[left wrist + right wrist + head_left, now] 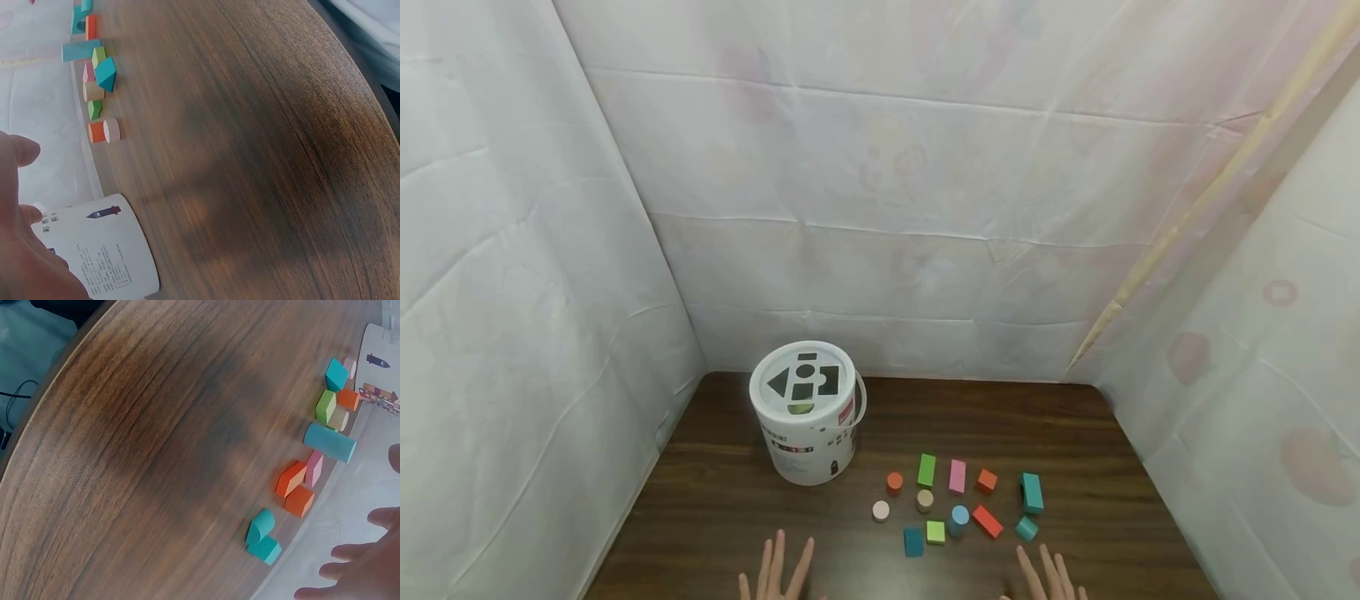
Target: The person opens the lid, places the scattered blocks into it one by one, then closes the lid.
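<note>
My left hand (pixel 775 573) is at the near edge of the head view with its fingers spread and nothing in them. On the right, my other hand (pixel 1051 577) is likewise spread and holds nothing. Between and beyond the hands lie several small coloured blocks, among them a dark blue block (pixel 913 542), a light green block (pixel 936 532), a blue cylinder (pixel 958 521), a red block (pixel 987 522) and a teal half-round block (pixel 1026 528). This last one is nearest the right hand. A white bucket (pixel 812 454) with shape cut-outs in its lid (pixel 777 363) stands beyond the left hand.
Farther back are a green block (pixel 927 471), a pink block (pixel 957 477), an orange block (pixel 987 481) and a teal arch-like block (pixel 1032 492). The bucket's handle (pixel 862 404) hangs on its right side. White sheets (pixel 880 200) enclose the wooden table (pixel 700 492) on three sides.
</note>
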A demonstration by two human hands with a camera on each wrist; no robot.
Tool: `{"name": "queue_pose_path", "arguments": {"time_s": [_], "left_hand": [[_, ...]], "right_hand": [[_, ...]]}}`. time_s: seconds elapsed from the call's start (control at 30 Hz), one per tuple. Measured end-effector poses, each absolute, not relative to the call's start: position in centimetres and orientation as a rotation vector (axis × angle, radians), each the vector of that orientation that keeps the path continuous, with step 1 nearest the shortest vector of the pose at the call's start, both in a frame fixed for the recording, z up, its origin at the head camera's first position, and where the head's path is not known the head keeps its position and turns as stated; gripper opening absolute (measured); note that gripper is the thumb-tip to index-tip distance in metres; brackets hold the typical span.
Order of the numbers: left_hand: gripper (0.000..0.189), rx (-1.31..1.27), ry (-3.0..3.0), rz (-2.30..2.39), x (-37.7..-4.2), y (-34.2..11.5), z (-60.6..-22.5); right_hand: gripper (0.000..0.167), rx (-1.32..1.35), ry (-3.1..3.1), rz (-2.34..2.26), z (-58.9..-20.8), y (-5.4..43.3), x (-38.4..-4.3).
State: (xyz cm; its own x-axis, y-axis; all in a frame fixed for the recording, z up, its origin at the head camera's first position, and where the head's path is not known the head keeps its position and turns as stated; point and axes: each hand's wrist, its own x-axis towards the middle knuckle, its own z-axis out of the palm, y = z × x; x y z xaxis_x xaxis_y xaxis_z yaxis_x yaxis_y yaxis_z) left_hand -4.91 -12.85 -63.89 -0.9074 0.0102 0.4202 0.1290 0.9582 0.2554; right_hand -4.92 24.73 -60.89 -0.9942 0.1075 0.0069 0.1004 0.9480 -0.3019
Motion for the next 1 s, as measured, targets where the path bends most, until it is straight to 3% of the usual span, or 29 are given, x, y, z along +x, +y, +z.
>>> {"name": "queue_pose_path", "arguments": {"time_s": [0.23, 0.37, 0.57, 0.8, 1.0], "left_hand": [[0.098, -0.106, -2.660, -0.445, -4.9, -13.0, -64.0], [0.095, -0.105, -2.647, -0.435, -4.9, -13.0, -63.4], [0.068, -0.105, -2.629, -0.644, -5.3, -13.0, -60.9], [0.044, -0.090, -2.561, -0.806, -6.7, -13.6, -57.4], [0.046, -0.026, -2.533, -0.937, -8.4, -14.9, -55.2]], "right_hand": [[0.054, -0.036, -2.835, 0.529, -60.0, 24.1, -4.8], [0.055, -0.108, -2.972, 0.592, -57.8, 23.6, -5.1], [0.055, -0.158, -3.066, 0.795, -53.8, 23.0, -6.3], [0.037, 0.002, -2.925, 0.892, -49.5, 21.8, -7.9], [0.029, 0.157, -2.792, 0.902, -47.4, 19.9, -10.5]]}}
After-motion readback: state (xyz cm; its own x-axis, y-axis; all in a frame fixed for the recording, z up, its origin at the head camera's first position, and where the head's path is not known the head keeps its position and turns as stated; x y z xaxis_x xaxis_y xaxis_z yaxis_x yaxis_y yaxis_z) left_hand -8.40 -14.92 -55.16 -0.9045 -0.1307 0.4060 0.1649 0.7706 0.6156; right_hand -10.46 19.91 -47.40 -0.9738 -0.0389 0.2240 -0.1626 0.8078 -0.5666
